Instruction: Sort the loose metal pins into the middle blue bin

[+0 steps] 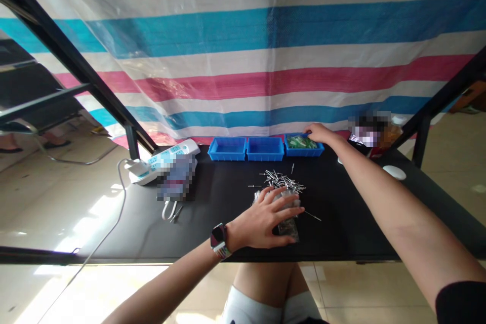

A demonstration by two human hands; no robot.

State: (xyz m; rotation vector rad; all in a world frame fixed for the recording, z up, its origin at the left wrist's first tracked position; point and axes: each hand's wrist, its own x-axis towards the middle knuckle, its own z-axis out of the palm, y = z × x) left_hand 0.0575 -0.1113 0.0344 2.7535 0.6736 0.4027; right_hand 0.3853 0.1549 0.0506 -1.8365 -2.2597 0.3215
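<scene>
My left hand [268,217], with a watch [218,238] on the wrist, lies with fingers spread over a clear plastic bag [289,230] near the table's front edge. Just beyond its fingertips is a loose heap of silvery pop rivets [283,180], and a few single ones lie apart. My right hand [319,133] reaches to the back of the table, over the rear right corner of a blue bin [304,152]. Small green pieces [298,142] fill that bin. The right fingers are curled together; what they pinch, if anything, is hidden.
Two more blue bins [227,156] [266,156] stand in the same row. At left are a white power strip [170,159] and a blurred packet [178,177] with a white cable. Blurred items, a bottle [395,129] and a white disc [394,172] sit right. A striped sheet [243,76] hangs behind.
</scene>
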